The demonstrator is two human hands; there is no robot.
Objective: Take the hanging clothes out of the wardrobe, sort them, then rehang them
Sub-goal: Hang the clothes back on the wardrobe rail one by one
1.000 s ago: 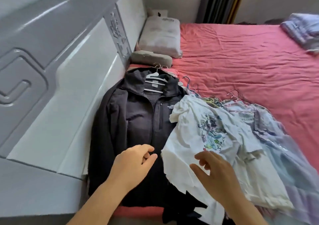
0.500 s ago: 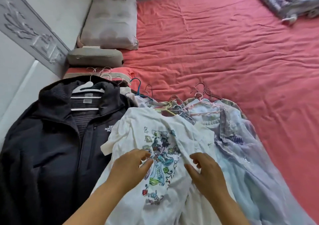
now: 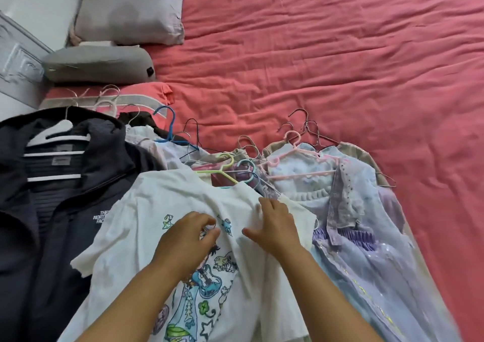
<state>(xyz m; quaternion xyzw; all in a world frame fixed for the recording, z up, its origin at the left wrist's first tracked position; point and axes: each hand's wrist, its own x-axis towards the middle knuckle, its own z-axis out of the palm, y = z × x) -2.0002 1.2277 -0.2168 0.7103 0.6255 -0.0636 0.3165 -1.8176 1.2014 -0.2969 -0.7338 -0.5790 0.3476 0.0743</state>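
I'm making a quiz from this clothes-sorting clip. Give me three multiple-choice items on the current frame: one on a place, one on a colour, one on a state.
1. Where does the dark jacket lie relative to the white printed T-shirt?
A. To its left
B. To its right
C. On top of it

2. What colour is the bedsheet?
A. Green
B. Pink-red
C. White

3. What is the left hand doing?
A. Hanging in the air
B. Holding a hanger
C. Pinching the T-shirt's fabric

Answers:
1 A: the jacket fills the left side, with the T-shirt beside it.
2 B: the bare sheet is pink-red.
3 C: its curled fingers gather the cloth, while the right hand rests on the shirt.
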